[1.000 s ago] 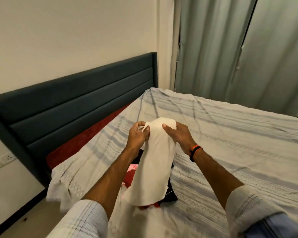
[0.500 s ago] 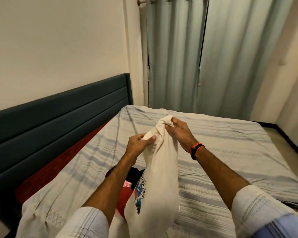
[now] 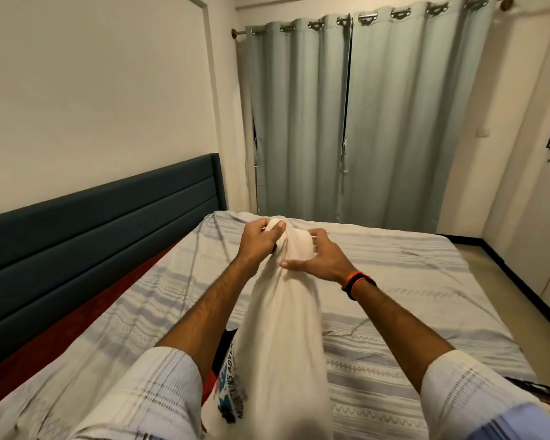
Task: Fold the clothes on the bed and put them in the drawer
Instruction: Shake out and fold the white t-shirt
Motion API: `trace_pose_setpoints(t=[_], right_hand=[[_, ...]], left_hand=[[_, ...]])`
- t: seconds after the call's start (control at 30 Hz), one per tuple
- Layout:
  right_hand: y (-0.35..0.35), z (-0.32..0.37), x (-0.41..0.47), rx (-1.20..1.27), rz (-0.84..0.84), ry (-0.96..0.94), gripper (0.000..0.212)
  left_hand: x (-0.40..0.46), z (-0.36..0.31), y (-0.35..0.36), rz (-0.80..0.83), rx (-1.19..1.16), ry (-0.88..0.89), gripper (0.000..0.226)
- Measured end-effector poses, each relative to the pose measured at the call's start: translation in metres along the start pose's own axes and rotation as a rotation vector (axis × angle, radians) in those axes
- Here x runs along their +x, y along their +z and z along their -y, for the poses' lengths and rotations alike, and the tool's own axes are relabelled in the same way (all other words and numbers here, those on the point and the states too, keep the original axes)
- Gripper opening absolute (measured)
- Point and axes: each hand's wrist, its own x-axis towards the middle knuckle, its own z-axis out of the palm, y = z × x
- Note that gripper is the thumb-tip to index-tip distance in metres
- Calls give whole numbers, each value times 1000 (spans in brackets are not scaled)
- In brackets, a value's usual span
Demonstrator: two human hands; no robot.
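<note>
Here, head view: cream T-shirt (image 3: 283,328) held up over the striped bed (image 3: 394,312); blue print low on its left edge, letters partly legible, "ADVEN…". Left hand (image 3: 258,241) fingers clenched around the bunched top. Right hand (image 3: 323,257) grips the cloth just beside it, thumb stretched across. Orange-black wristband (image 3: 356,282) on right wrist.

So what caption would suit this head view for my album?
Both hands, left hand and right hand, grip a cream T-shirt held up above the striped bedspread.
</note>
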Motion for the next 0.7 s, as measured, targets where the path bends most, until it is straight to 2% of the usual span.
trace_pose_setpoints(t=[0.07, 0.1, 0.2, 0.23, 0.37, 0.47, 0.6, 0.7], right_hand=[[-9, -13, 1, -200, -80, -73, 114], [-14, -19, 5, -237, -87, -138, 104], [-39, -24, 9, -149, 26, -244, 44], [-45, -23, 10, -109, 40, -254, 34], [-61, -33, 21, 86, -92, -254, 29], [-72, -40, 34, 300, -108, -166, 30], [-88, -41, 50, 426, -107, -131, 37], [-100, -48, 61, 445, -166, -130, 40]], left_hand=[[-1, -13, 23, 22, -21, 34, 27], [-2, -20, 32, 34, -32, 50, 27], [-1, -35, 60, 66, -22, 94, 20], [-1, -37, 65, 68, -13, 107, 19], [-5, -27, 78, 50, 77, 105, 48], [-4, 1, 83, 127, 264, 11, 60], [0, 36, 91, 171, 441, -59, 36], [10, 41, 100, 118, 449, -51, 36]])
